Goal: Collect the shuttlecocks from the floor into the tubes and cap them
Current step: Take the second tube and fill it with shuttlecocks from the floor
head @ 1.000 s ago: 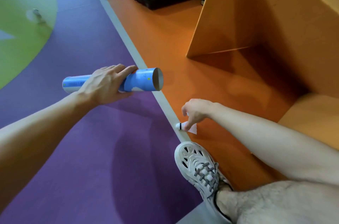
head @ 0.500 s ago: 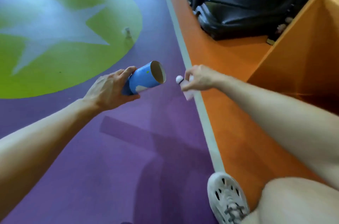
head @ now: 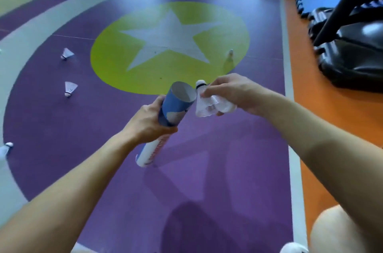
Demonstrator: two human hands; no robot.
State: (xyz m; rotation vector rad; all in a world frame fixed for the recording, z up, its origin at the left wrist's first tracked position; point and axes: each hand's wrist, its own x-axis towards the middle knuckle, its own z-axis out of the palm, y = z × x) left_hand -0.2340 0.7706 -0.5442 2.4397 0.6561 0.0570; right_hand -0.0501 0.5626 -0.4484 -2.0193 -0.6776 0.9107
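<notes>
In the middle of the frame the left hand is wrapped round a blue and white tube, gripping it about halfway along. The open mouth tilts up and away. Just to the right, the right hand pinches a white shuttlecock by its skirt. The cork tip points upward just beside the rim of the tube, not yet inside. Something pale also sits under that palm, but it is too blurred to tell what it is.

The shuttlecock is likely very light, with a firm cork and a thin skirt that crushes or bends easily. It is probably best held gently low on the skirt near the cork, then turned so the cork enters first and the skirt slides in without catching. The tube looks like stiff card, light and easy to dent at the open rim, so the mid-body grip suits it.

Several loose shuttlecocks lie on the purple floor at the left of the frame. One more stands near the right edge of the green circle, so much collecting seems to remain.
</notes>
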